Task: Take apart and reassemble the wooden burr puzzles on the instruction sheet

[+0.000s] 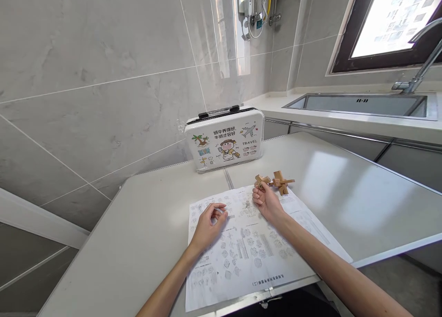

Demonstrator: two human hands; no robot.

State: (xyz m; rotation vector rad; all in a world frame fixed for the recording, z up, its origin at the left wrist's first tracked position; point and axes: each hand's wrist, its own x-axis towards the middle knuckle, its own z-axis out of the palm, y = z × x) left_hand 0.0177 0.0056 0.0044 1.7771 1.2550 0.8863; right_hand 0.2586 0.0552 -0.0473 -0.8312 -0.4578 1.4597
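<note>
My right hand (268,203) is closed on a small wooden interlocking puzzle (261,179), gripping it between thumb and fingers near the paper's far edge. Just right of it, a second wooden interlocking puzzle (283,182) with crossed bars rests at that edge; whether the two touch I cannot tell. Over the left part of a large printed sheet (248,271), my left hand (210,221) is loosely curved, with thumb and fingers apart and nothing in it. Small line drawings and text cover the sheet, which appears upside down from here.
A small white case (226,140) with cartoon prints stands against the tiled wall at the back of the light folding table (152,225). To the right are a counter with a sink (362,106), a faucet (419,71) and a window. An outlet (242,2) and pipes are above.
</note>
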